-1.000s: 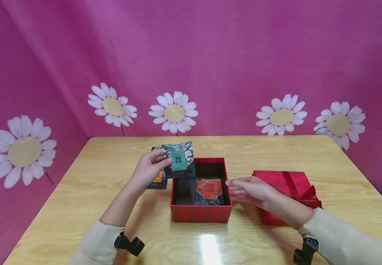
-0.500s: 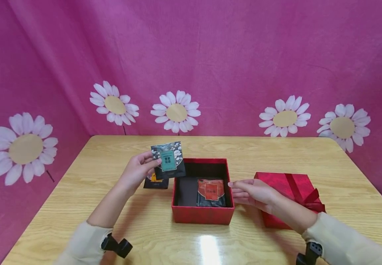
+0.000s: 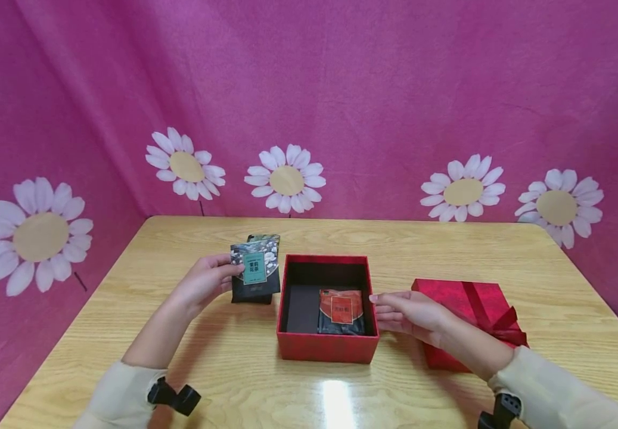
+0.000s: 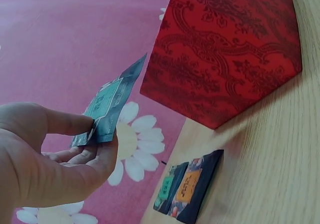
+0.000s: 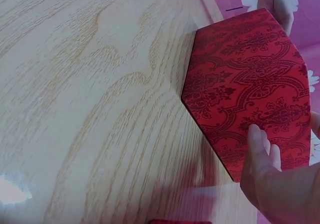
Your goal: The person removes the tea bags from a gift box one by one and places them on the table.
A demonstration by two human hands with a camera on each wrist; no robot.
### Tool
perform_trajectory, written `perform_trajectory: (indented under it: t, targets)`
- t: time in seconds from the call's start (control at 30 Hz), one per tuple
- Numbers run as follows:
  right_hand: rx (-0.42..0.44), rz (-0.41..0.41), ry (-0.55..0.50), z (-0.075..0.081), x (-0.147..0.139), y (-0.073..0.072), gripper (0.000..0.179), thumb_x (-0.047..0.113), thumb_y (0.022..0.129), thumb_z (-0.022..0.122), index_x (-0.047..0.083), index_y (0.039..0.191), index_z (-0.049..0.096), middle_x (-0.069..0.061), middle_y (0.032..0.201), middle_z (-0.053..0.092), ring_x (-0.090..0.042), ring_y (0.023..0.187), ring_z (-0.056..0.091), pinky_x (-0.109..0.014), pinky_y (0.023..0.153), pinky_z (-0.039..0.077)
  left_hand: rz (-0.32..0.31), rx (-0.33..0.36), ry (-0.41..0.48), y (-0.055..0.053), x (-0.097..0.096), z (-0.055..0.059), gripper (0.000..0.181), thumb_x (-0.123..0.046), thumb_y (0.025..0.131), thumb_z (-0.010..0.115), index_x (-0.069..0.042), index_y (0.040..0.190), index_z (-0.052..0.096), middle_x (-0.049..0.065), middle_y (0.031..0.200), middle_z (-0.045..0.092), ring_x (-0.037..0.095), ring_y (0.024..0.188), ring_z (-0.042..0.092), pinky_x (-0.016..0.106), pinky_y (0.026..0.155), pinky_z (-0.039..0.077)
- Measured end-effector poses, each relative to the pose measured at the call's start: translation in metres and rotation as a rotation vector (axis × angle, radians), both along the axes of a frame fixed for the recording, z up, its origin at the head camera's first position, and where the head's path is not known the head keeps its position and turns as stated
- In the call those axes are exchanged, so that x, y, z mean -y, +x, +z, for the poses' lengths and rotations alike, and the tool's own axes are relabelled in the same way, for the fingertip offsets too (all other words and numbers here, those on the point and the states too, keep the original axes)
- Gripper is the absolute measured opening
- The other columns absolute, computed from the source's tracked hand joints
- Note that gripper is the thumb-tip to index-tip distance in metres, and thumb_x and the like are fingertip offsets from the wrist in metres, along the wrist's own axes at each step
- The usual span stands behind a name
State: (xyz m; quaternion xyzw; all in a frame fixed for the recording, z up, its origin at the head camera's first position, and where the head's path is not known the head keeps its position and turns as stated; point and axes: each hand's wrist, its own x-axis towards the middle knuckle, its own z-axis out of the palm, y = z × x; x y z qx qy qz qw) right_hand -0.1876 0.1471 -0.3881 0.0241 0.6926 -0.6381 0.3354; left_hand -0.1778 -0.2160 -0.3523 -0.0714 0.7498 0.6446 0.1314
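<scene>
My left hand (image 3: 207,278) pinches a flat dark tea packet (image 3: 255,268) with a teal label and white flowers. It is held over two packets on the table; the left wrist view shows one with an orange label (image 4: 187,186) and one with a green label (image 4: 166,189). A red patterned box (image 3: 327,347) stands lidless to the right, its dark inside holding an orange-and-black packet (image 3: 341,311) at the right. My right hand (image 3: 407,313) rests at the box's right side, fingers straight against the outer wall (image 5: 260,84) and thumb at the rim.
The red lid (image 3: 456,298) with a ribbon bow (image 3: 506,326) lies right of the box, partly behind my right forearm. A pink cloth (image 3: 330,107) with daisies hangs behind and beside the wooden table (image 3: 421,393).
My left hand has carried the teal-labelled packet left, from over the box's left edge to above the packets on the table. The right hand stays at the box.
</scene>
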Motion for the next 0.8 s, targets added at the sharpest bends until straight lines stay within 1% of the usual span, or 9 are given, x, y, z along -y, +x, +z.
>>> perform_trajectory:
  t: [0.1, 0.23, 0.37, 0.47, 0.53, 0.63, 0.73, 0.8]
  targets:
    - [0.002, -0.001, 0.0, 0.0, 0.0, 0.0, 0.067, 0.036, 0.093, 0.06, -0.01, 0.139, 0.039, -0.006, 0.108, 0.072, -0.013, 0.093, 0.071, -0.03, 0.089, 0.057, -0.005, 0.016, 0.015, 0.0, 0.004, -0.002, 0.048, -0.01, 0.099, 0.049, 0.012, 0.139, 0.037, 0.005, 0.113, 0.059, 0.0, 0.09, 0.058, 0.015, 0.081, 0.053]
    - [0.002, -0.007, 0.011, -0.001, 0.0, 0.0, 0.068, 0.037, 0.093, 0.06, -0.009, 0.138, 0.04, -0.006, 0.107, 0.072, -0.013, 0.093, 0.071, -0.03, 0.089, 0.057, -0.01, 0.032, 0.038, 0.002, 0.009, -0.008, 0.047, -0.009, 0.098, 0.049, 0.014, 0.138, 0.037, -0.003, 0.1, 0.062, -0.002, 0.086, 0.059, 0.014, 0.078, 0.054]
    - [0.007, -0.012, 0.016, -0.001, 0.001, 0.0, 0.067, 0.036, 0.093, 0.06, -0.009, 0.139, 0.04, -0.012, 0.114, 0.07, -0.015, 0.097, 0.071, -0.031, 0.09, 0.056, -0.006, 0.062, 0.007, 0.006, 0.013, -0.017, 0.044, -0.01, 0.097, 0.051, 0.014, 0.133, 0.042, -0.008, 0.089, 0.062, -0.001, 0.08, 0.06, 0.014, 0.074, 0.054]
    - [0.009, -0.012, 0.017, 0.0, 0.001, 0.0, 0.066, 0.036, 0.094, 0.059, -0.008, 0.139, 0.04, -0.016, 0.12, 0.068, -0.017, 0.1, 0.07, -0.031, 0.091, 0.056, 0.002, 0.086, -0.067, 0.009, 0.016, -0.024, 0.042, -0.012, 0.096, 0.053, 0.013, 0.129, 0.045, -0.007, 0.089, 0.063, -0.001, 0.078, 0.059, 0.016, 0.071, 0.053]
    - [0.01, -0.019, 0.021, 0.001, 0.002, 0.0, 0.066, 0.036, 0.093, 0.06, -0.007, 0.138, 0.041, -0.016, 0.121, 0.067, -0.017, 0.1, 0.07, -0.03, 0.091, 0.056, 0.01, 0.106, -0.116, 0.011, 0.018, -0.028, 0.041, -0.013, 0.096, 0.054, 0.012, 0.128, 0.047, -0.006, 0.092, 0.063, 0.0, 0.078, 0.059, 0.016, 0.071, 0.052]
    - [-0.002, -0.007, 0.021, 0.002, 0.001, 0.0, 0.066, 0.036, 0.093, 0.059, -0.008, 0.139, 0.041, -0.017, 0.123, 0.066, -0.018, 0.101, 0.07, -0.03, 0.091, 0.056, 0.015, 0.125, -0.148, 0.014, 0.021, -0.033, 0.041, -0.013, 0.096, 0.053, 0.012, 0.128, 0.047, -0.002, 0.096, 0.064, 0.001, 0.079, 0.058, 0.017, 0.071, 0.052]
    - [-0.006, -0.004, 0.022, 0.002, 0.0, 0.001, 0.065, 0.035, 0.094, 0.059, -0.008, 0.139, 0.041, -0.017, 0.124, 0.066, -0.018, 0.102, 0.07, -0.029, 0.091, 0.056, 0.018, 0.13, -0.151, 0.016, 0.023, -0.037, 0.039, -0.011, 0.096, 0.052, 0.013, 0.127, 0.046, -0.001, 0.094, 0.064, 0.002, 0.078, 0.059, 0.017, 0.071, 0.053]
    - [-0.004, -0.007, 0.022, 0.002, -0.001, 0.002, 0.065, 0.035, 0.094, 0.059, -0.008, 0.139, 0.04, -0.017, 0.124, 0.066, -0.018, 0.102, 0.07, -0.029, 0.091, 0.056, 0.015, 0.141, -0.172, 0.018, 0.024, -0.039, 0.039, -0.011, 0.096, 0.052, 0.013, 0.126, 0.047, -0.001, 0.094, 0.065, 0.002, 0.078, 0.058, 0.018, 0.07, 0.053]
